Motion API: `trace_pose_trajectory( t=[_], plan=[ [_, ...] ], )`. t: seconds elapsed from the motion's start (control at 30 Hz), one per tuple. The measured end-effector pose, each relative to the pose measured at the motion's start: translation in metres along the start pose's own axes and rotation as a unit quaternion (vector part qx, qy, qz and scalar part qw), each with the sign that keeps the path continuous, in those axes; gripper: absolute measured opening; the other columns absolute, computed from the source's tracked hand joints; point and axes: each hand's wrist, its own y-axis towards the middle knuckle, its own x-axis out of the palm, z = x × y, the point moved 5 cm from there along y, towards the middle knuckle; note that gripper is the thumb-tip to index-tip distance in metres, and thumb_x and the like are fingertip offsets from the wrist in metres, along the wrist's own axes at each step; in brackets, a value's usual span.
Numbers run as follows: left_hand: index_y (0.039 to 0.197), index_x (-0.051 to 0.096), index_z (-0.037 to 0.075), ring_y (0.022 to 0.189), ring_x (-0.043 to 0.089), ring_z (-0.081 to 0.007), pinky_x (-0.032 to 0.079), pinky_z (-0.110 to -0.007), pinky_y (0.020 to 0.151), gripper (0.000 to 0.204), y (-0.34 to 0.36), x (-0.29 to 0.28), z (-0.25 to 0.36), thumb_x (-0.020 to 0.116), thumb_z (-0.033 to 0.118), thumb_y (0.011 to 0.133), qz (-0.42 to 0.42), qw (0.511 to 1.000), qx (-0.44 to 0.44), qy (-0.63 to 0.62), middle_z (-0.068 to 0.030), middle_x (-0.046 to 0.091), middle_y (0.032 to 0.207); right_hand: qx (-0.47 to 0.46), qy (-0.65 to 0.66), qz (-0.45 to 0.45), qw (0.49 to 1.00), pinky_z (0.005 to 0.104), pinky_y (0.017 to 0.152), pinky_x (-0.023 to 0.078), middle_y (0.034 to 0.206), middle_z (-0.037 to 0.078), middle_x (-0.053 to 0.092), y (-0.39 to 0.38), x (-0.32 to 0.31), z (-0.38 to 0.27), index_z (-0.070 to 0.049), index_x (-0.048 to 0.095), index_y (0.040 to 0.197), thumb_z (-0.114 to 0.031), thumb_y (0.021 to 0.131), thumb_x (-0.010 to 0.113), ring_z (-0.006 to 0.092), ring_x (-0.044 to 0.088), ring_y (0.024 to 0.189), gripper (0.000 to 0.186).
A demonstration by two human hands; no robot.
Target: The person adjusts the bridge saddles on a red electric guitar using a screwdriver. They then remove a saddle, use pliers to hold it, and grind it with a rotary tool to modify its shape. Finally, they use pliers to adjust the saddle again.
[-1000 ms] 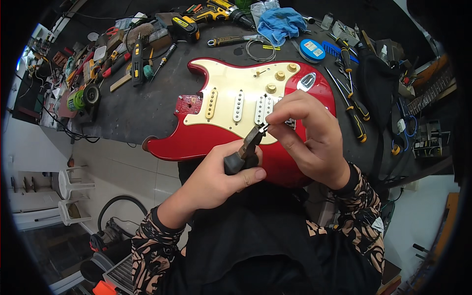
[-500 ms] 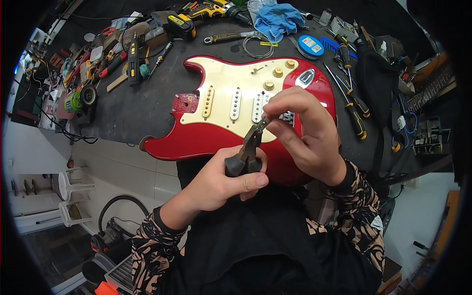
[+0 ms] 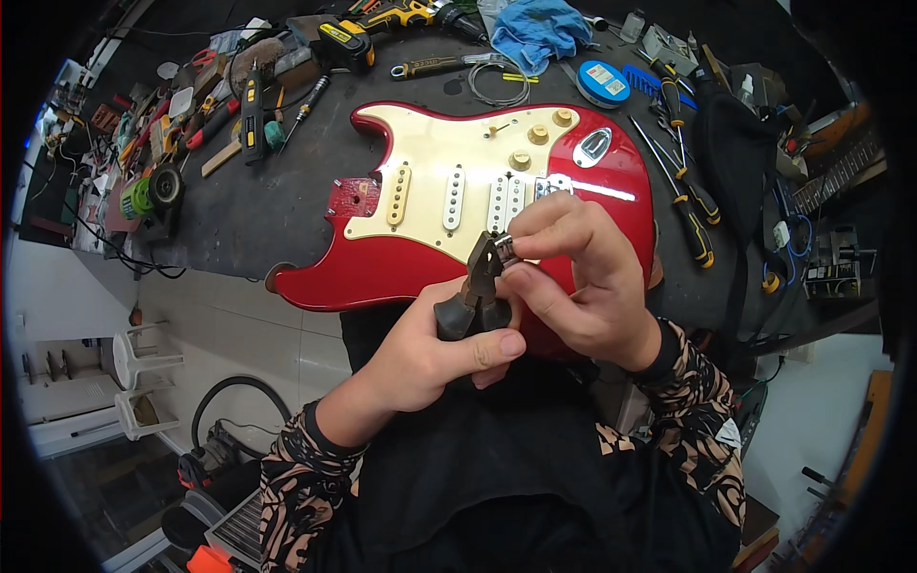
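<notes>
My left hand [image 3: 425,349] is wrapped round the dark handles of a pair of pliers [image 3: 485,272], whose jaws point up and away from me. A small shiny metal part [image 3: 504,249] sits at the jaw tips. My right hand [image 3: 587,277] pinches that part between thumb and fingers; its exact kind is too small to tell. Beneath both hands lies a red electric guitar body [image 3: 363,272] with a cream pickguard [image 3: 430,153], pickups and cream knobs [image 3: 538,134]. My right hand covers part of the bridge area.
Screwdrivers [image 3: 690,224] lie right of the guitar body. Beyond it are a wrench [image 3: 430,67], a coiled string [image 3: 499,84], a blue cloth [image 3: 540,33] and a round blue tin [image 3: 603,83]. Mixed tools crowd the left, near a rotary tool [image 3: 252,115]. A vacuum cleaner [image 3: 215,458] stands on the floor.
The metal part has turned at the jaw tips and shows more of its shiny side. My right hand has shifted slightly down and left, its fingers curling closer. The pliers stay in my left hand.
</notes>
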Motion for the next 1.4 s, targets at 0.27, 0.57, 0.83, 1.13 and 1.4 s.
trace_pose_trajectory(
  t=[0.27,0.57,0.83,1.13,1.4],
  plan=[
    [0.104,0.063,0.005,0.070,0.057,-0.0087,0.045,-0.027,0.065,0.020,0.002,0.002,0.002,0.078,0.018,0.102,0.034,0.997,-0.003,0.064,0.0007,0.061,0.081,0.020,0.065,0.013,0.998,0.0311,0.086,0.054,0.109,0.010,0.066,-0.005,0.002,0.005,-0.005,0.059,0.114,0.006,0.092,0.080,0.0172,0.066,0.096,0.033],
    [0.117,0.066,0.002,0.078,0.063,-0.0145,0.051,-0.033,0.075,0.022,0.001,-0.009,0.011,0.078,0.009,0.099,0.118,0.929,0.120,0.330,-0.0056,0.065,0.085,0.027,0.086,-0.010,0.996,0.0313,0.087,0.055,0.111,0.011,0.067,-0.010,0.000,0.006,-0.005,0.060,0.113,0.010,0.091,0.078,0.0168,0.067,0.100,0.032],
    [0.115,0.065,0.002,0.073,0.063,-0.0162,0.051,-0.033,0.071,0.022,-0.002,-0.005,0.019,0.078,0.009,0.099,0.124,0.913,0.144,0.361,-0.0082,0.065,0.081,0.004,0.068,-0.006,0.998,0.0318,0.087,0.056,0.111,0.011,0.069,-0.009,-0.002,0.001,-0.005,0.064,0.114,0.011,0.090,0.078,0.0189,0.069,0.100,0.032],
    [0.116,0.065,0.003,0.070,0.060,-0.0175,0.049,-0.034,0.069,0.023,-0.005,-0.007,0.021,0.078,0.008,0.099,0.129,0.909,0.105,0.382,-0.0094,0.063,0.078,-0.014,-0.034,0.003,0.999,0.0328,0.085,0.057,0.110,0.013,0.071,-0.002,-0.013,-0.003,-0.003,0.069,0.116,0.011,0.086,0.081,0.0237,0.071,0.099,0.036],
    [0.114,0.064,0.002,0.078,0.072,-0.0361,0.055,-0.041,0.071,0.027,-0.004,-0.007,0.025,0.080,0.004,0.092,0.171,0.859,0.203,0.439,-0.0170,0.070,0.088,0.013,-0.056,0.037,0.998,0.0369,0.089,0.053,0.106,0.012,0.073,-0.012,0.002,-0.008,-0.004,0.068,0.113,0.003,0.088,0.084,0.0240,0.071,0.095,0.031]
  ],
)
